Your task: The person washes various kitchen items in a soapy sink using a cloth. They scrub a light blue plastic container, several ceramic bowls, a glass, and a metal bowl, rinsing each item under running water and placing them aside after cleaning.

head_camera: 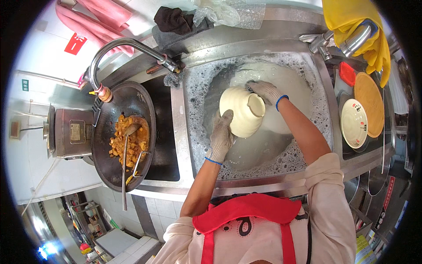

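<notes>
My left hand (222,133), in a grey-white knit glove with a blue cuff edge, grips a cream-coloured bowl (240,112) by its side. The bowl is tilted, its outside and foot ring facing up to the right, above cloudy water. At its far right side is my right hand (266,91), gloved alike, with the fingers bent. Something dark shows at those fingertips; whether it is a scrubber or wet glove I cannot tell. Both hands are over a steel sink basin (324,99) of soapy water (263,151), with foam around its edges.
Left of the basin, a wok (102,155) holds orange-brown food and a ladle (125,171). A steel-wool scrubber (173,79) sits below the faucet (128,39). At right are an oval plate (353,123), an orange-brown lid-like disc (371,102) and hanging yellow rubber gloves (352,13).
</notes>
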{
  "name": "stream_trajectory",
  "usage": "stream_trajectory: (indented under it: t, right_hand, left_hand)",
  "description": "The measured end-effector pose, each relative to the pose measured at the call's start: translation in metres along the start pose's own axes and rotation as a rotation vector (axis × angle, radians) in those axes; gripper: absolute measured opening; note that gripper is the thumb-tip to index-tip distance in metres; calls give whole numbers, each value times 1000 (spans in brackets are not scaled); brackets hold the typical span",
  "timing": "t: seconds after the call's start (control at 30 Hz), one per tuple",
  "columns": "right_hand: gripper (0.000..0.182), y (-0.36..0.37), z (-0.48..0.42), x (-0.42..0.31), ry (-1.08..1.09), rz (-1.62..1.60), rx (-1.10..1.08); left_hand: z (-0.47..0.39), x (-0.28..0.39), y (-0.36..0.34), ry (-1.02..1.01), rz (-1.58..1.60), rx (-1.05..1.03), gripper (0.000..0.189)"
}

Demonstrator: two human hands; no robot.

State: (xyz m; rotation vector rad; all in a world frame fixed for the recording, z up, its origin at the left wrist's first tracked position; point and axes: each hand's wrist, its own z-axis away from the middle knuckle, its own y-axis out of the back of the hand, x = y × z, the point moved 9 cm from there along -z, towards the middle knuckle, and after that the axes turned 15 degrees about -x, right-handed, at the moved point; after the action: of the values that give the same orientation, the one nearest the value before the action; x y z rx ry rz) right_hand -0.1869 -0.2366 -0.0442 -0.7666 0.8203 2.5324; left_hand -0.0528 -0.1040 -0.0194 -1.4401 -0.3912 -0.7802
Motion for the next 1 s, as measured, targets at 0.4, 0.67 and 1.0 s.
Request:
stream_trajectory:
  t: [0.4,0.67,1.0]
  right_hand:
    - [39,-99,133,-112,872,901,592]
    - [28,-106,123,-2,653,447,389]
    - [34,-24,68,33,246,-613,616]
  left_hand:
    - [2,-17,44,82,195,173,50]
    - [-4,3,20,23,163,171,38]
    - [-3,2,21,24,-42,132,36]
